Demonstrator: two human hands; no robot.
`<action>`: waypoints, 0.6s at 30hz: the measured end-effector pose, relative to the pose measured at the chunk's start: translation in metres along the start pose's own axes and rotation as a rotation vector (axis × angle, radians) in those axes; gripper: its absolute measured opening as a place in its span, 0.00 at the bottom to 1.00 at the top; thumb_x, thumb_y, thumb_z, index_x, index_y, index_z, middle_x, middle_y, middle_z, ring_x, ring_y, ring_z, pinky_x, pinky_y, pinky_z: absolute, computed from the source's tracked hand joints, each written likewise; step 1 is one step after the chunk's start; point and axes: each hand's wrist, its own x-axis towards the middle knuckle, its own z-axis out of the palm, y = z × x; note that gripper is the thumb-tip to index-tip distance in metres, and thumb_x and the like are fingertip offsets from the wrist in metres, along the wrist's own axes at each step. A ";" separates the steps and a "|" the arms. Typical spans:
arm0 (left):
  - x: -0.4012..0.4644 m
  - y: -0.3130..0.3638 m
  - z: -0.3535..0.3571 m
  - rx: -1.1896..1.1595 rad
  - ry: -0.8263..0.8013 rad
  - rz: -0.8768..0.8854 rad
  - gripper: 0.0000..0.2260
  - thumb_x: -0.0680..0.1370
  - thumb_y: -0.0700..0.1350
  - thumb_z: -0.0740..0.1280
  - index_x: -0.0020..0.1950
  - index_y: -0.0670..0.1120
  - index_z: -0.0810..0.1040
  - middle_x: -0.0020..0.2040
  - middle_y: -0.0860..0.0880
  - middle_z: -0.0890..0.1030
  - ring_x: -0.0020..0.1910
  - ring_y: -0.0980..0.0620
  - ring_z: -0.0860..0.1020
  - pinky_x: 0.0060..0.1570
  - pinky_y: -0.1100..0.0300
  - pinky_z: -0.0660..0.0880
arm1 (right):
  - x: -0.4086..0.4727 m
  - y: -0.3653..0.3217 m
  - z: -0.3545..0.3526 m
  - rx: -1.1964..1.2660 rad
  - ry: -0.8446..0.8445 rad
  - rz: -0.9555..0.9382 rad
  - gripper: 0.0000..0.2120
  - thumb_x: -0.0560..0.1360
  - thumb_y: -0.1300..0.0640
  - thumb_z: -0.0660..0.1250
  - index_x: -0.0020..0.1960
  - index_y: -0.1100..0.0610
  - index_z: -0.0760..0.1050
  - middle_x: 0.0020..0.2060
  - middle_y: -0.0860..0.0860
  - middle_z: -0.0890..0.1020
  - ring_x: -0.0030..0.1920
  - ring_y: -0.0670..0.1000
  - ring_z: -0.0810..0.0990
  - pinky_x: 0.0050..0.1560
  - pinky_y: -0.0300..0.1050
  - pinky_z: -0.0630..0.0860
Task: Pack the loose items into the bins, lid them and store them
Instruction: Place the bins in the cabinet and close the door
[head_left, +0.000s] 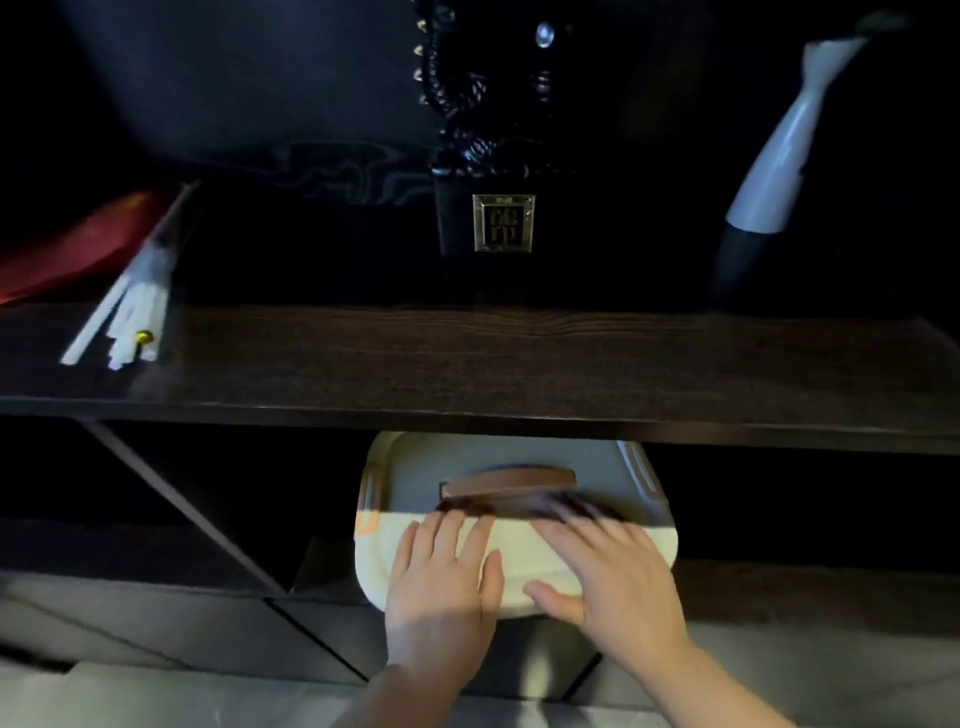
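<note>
**Head view: both hands flat on a lidded bin under the shelf**

Head camera, looking down past a dark wooden shelf (519, 358): I see a pale, cream-coloured bin (644, 551) sitting in the open compartment just below the shelf board, its far part hidden under the board and its near edge jutting out toward me. Its lid (410, 467) is on, with a brown handle (511, 480) running across the middle of the top. My left hand (441, 587) lies palm-down on the near part of the lid, fingers (447, 535) straight and spread, their tips reaching close to the handle; it holds nothing. My right hand (618, 582) lies palm-down beside it, also with straight fingers (582, 525), which are blurred, their tips at the handle's near edge; I cannot tell whether they touch it. The thumbs of the two hands come close together near the lid's front edge. An orange catch (366, 525) shows on the bin's left side.

On the shelf top, at the left, a bundle of white sticks (130, 306) with a small gold bead lies tilted, beside a red cloth (78, 244). Toward the middle stands a dark box with a square metal plaque (503, 223), and dark beaded strings (457, 93) hang above it. At the right leans a white and black bottle-shaped object (774, 161). Grey floor (130, 696) shows along the bottom edge.
</note>
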 end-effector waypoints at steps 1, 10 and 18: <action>0.005 -0.003 0.000 0.020 -0.028 0.008 0.17 0.74 0.52 0.57 0.53 0.48 0.81 0.48 0.47 0.81 0.48 0.43 0.79 0.52 0.50 0.77 | 0.003 -0.003 -0.001 0.014 -0.029 0.028 0.27 0.71 0.28 0.56 0.60 0.42 0.76 0.63 0.42 0.78 0.62 0.49 0.77 0.53 0.46 0.74; 0.016 -0.008 -0.004 -0.046 -0.168 0.029 0.15 0.76 0.51 0.58 0.55 0.48 0.80 0.46 0.44 0.80 0.47 0.40 0.76 0.51 0.48 0.73 | -0.013 -0.024 0.001 0.116 0.052 0.184 0.25 0.75 0.34 0.55 0.67 0.44 0.71 0.68 0.42 0.72 0.70 0.47 0.67 0.68 0.45 0.58; -0.014 0.133 0.002 -0.511 -0.244 0.460 0.16 0.78 0.49 0.60 0.67 0.56 0.71 0.67 0.59 0.67 0.68 0.59 0.60 0.69 0.61 0.57 | -0.160 0.043 -0.031 0.128 0.148 0.691 0.30 0.77 0.43 0.59 0.76 0.40 0.53 0.77 0.44 0.53 0.74 0.47 0.55 0.72 0.44 0.58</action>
